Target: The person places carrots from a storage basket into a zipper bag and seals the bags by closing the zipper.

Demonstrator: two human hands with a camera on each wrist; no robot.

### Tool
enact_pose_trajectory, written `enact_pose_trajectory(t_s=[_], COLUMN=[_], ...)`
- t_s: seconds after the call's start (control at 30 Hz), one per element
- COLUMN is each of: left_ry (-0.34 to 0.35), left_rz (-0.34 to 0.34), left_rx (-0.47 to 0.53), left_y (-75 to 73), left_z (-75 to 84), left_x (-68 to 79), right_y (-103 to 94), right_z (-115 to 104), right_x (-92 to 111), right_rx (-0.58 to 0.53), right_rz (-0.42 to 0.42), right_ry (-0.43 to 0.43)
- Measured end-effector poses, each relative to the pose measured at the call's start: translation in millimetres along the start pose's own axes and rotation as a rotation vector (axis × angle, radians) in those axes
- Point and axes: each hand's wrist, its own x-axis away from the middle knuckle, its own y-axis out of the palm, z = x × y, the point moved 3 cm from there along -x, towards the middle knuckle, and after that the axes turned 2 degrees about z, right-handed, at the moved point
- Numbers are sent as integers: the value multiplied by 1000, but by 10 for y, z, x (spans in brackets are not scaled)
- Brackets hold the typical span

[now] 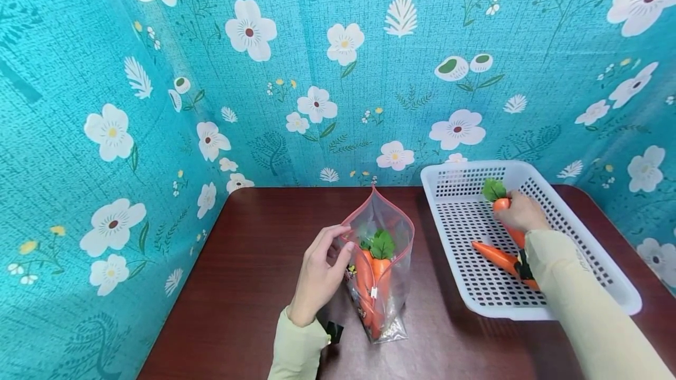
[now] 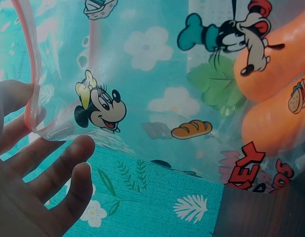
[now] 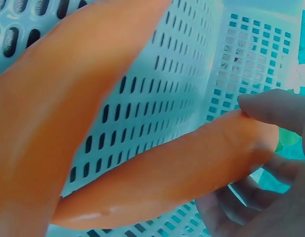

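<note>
My left hand [image 1: 321, 268] holds the pink-edged rim of a clear zip bag [image 1: 402, 263], thumb and fingers on either side of it. The bag stands with its mouth spread, printed with cartoon figures. Inside are several orange carrots [image 1: 364, 280] with green leaf tops [image 1: 382, 244]. At the right, my right hand [image 1: 524, 211] grips a carrot [image 3: 167, 170] by its thick end, just below the leaves; its tip points down in the basket. Another carrot [image 1: 493, 255] lies beside it, partly hidden by my right wrist.
The white perforated basket [image 1: 507, 313] stands on the right of the dark red-brown table [image 1: 253, 263]. Behind and to the left hangs a turquoise flowered cloth [image 1: 317, 157]. A small black object [image 1: 334, 332] shows at my left cuff.
</note>
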Motion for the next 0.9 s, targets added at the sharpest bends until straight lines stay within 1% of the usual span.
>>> enact_pose_trajectory(t_s=[0.13, 0.33, 0.47, 0.57, 0.67, 0.77, 0.9], left_ry=[-4, -2, 0, 0, 3, 4, 5], left_rz=[-3, -5, -8, -9, -10, -9, -5], left_rx=[-1, -1, 3, 8, 16, 23, 22], left_y=[3, 7, 8, 7, 14, 15, 9], left_z=[4, 5, 6, 7, -1, -6, -2], left_x=[-2, 0, 6, 9, 13, 14, 9], right_y=[-34, -82, -114, -130, -135, -144, -193], right_z=[-38, -60, -59, -39, 8, 35, -7], right_x=[23, 69, 75, 47, 1, -16, 33], right_rx=[-18, -36, -38, -49, -36, -34, -67], right_rz=[24, 10, 39, 66, 104, 116, 101], right_ry=[-4, -25, -39, -50, -61, -60, -77])
